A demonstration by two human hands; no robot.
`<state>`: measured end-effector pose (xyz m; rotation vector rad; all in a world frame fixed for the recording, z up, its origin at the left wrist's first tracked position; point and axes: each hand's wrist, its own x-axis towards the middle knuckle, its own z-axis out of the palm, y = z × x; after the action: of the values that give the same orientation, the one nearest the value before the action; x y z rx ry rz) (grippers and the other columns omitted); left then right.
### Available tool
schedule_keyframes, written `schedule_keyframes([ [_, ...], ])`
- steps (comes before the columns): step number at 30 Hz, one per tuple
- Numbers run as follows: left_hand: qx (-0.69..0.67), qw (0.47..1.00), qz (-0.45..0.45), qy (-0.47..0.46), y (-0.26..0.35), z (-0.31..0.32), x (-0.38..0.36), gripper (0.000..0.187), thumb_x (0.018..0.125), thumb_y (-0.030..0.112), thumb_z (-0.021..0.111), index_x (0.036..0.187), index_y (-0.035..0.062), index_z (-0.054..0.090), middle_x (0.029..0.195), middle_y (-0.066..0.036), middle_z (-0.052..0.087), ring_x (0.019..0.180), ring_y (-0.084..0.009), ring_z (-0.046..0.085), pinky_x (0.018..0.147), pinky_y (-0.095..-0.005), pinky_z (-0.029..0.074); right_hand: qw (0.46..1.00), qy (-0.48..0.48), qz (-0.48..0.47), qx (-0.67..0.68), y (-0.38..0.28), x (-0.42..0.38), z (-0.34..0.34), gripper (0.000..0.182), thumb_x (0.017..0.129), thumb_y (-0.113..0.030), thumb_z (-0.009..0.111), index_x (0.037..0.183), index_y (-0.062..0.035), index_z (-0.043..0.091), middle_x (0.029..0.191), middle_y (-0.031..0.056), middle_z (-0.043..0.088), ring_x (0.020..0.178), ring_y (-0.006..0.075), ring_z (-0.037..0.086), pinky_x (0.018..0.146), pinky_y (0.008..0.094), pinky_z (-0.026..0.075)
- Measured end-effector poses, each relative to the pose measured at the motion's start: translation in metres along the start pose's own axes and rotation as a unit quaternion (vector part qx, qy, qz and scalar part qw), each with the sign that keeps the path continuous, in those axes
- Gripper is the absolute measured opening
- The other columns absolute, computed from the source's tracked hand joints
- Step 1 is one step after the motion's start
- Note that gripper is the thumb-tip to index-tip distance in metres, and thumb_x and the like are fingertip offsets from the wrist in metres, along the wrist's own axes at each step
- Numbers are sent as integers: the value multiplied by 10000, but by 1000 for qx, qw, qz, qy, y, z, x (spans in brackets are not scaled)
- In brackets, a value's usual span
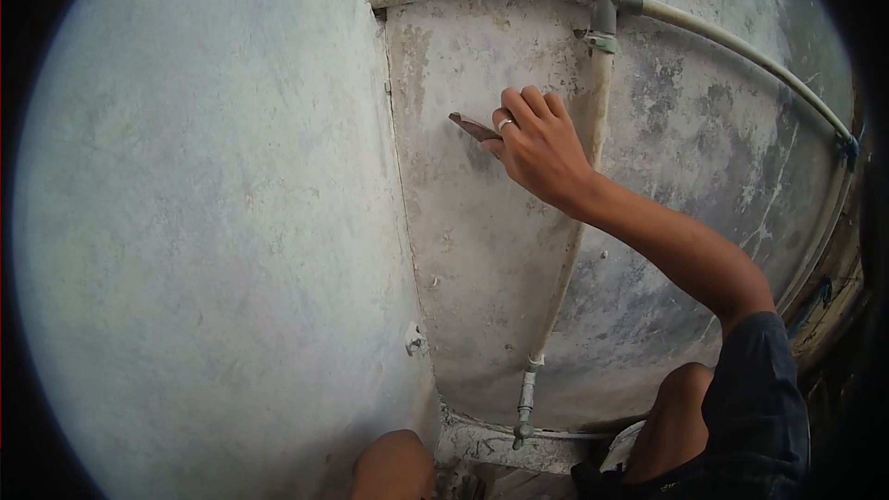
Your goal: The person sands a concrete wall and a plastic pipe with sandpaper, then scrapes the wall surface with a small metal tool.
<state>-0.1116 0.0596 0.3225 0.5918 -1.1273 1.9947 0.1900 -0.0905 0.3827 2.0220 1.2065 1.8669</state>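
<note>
My right hand (546, 143), with a ring on one finger, is closed around a flat, rusty-brown scraper (474, 128). Its far end points up and left and lies at or close to the stained grey wall (463, 241); whether it touches cannot be made out. The part inside my fingers is hidden. Just right of this hand, a pale vertical pipe (565, 287) runs down the wall, partly behind my wrist. Nowhere in the frame does my left hand appear.
A long pipe (722, 35) crosses the wall top and joins the vertical one at a grey tee (603, 6). Below is a tap (523, 431). A pale wall (204, 222) meets the stained one at a cracked corner. My knees (394, 468) show at the bottom.
</note>
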Motion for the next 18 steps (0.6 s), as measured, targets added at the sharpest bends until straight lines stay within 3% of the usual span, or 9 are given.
schedule_keyframes([
  [3, -3, 1000, -13, -3, -1, 1, 0, 309, 887, 388, 618, 921, 85, 564, 800, -27, 402, 779, -190, 402, 721, -325, 321, 998, -57, -38, 0, -1, -4, -3, 294, 798, -258, 759, 919, 6, 706, 1026, 75, 556, 1024, 214, 499, 865, 353, 392],
  [7, -3, 1000, -18, -6, -3, 1, 1, 308, 886, 386, 619, 919, 85, 562, 799, -27, 399, 779, -190, 402, 721, -325, 321, 997, 0, 80, 20, 16, 15, -12, 319, 792, -275, 779, 902, 9, 686, 968, 64, 541, 974, 207, 494, 847, 362, 387],
  [11, -5, 1000, -16, 1, -4, 2, 1, 307, 885, 384, 620, 917, 85, 561, 797, -27, 396, 779, -190, 401, 721, -326, 321, 999, -16, -44, -24, 8, -4, 1, 280, 808, -256, 775, 859, -1, 671, 975, 70, 551, 971, 229, 502, 849, 360, 386],
  [15, -5, 1000, -14, 1, -4, 3, 3, 306, 884, 383, 621, 916, 85, 559, 796, -27, 392, 780, -190, 401, 721, -326, 321, 997, 7, 76, 19, 22, 29, -11, 286, 804, -255, 772, 902, 0, 685, 956, 62, 558, 972, 210, 507, 863, 352, 389],
  [18, -6, 1000, -13, -2, -4, 4, 4, 305, 883, 382, 622, 914, 85, 558, 795, -27, 390, 780, -190, 400, 721, -326, 321, 999, -9, -21, 26, 0, 3, 2, 306, 788, -257, 780, 903, 11, 688, 958, 63, 561, 958, 211, 504, 847, 350, 387],
])
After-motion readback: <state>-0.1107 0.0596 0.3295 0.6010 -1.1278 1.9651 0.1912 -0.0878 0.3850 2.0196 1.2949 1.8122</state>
